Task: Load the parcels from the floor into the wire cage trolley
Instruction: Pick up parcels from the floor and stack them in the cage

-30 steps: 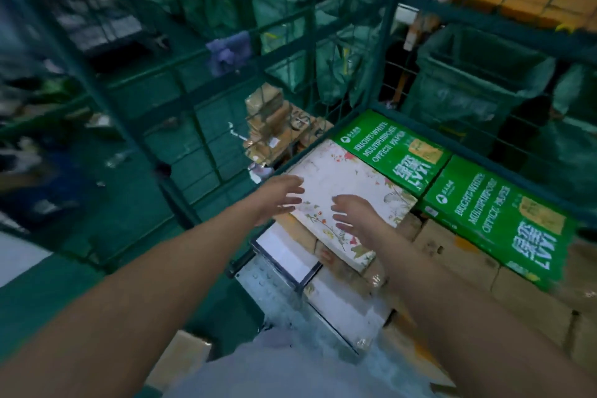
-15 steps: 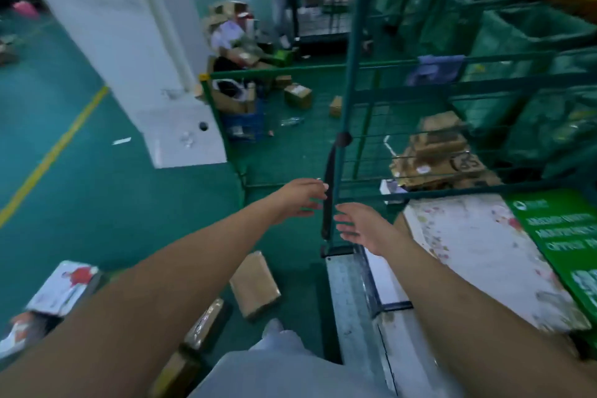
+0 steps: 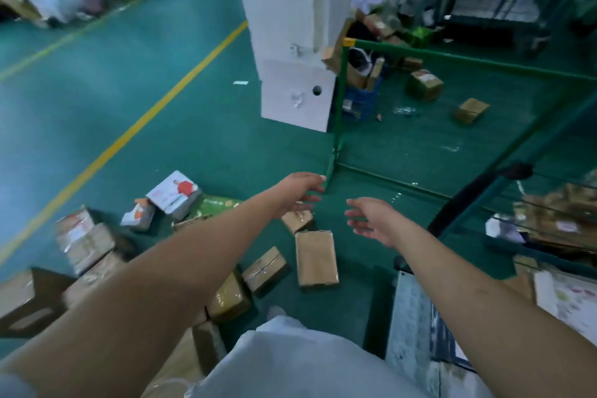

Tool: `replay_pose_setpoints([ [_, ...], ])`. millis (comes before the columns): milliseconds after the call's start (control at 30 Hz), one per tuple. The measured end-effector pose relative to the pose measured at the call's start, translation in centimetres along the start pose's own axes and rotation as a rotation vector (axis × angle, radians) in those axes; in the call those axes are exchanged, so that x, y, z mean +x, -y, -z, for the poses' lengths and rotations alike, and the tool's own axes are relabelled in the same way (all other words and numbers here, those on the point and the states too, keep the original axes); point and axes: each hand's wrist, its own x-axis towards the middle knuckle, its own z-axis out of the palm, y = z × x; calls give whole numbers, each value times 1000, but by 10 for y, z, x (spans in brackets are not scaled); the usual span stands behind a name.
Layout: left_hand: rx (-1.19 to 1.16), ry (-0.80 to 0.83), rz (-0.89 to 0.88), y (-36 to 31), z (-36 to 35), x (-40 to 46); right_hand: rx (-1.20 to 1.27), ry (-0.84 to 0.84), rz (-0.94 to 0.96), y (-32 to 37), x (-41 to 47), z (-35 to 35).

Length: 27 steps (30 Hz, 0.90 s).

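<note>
Several parcels lie on the green floor at lower left and centre. A flat brown parcel [image 3: 316,258] lies nearest, with a smaller brown box [image 3: 265,270] to its left and another [image 3: 296,220] behind it. A white box with a red-shirted figure [image 3: 174,194] sits further left. My left hand [image 3: 298,191] and my right hand [image 3: 371,216] are both stretched out above the floor parcels, fingers relaxed, holding nothing. The wire cage trolley [image 3: 410,310] shows at the right edge, with a floral white parcel [image 3: 568,297] inside.
A white pillar [image 3: 290,42] stands ahead. A green wire fence [image 3: 337,126] with boxes behind it runs right of the pillar. A yellow line [image 3: 145,116] crosses the floor. More taped cartons [image 3: 84,242] are piled at far left.
My view has swung left from the trolley to the floor. Both hands left the floral parcel in the cage and now hover empty over the floor parcels.
</note>
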Motion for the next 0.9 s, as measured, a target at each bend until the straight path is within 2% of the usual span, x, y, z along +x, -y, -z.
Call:
replay_pose_setpoints([
  [300,-190,-201,58,28,141,6,-215,128,1,69,74,-129],
  [567,-424,-434,141,91,250,-23,-440,321,-18,95,120,-256],
  [900,-617,-631,197,140,284,-78,-637,502,-3,109,131,-345],
])
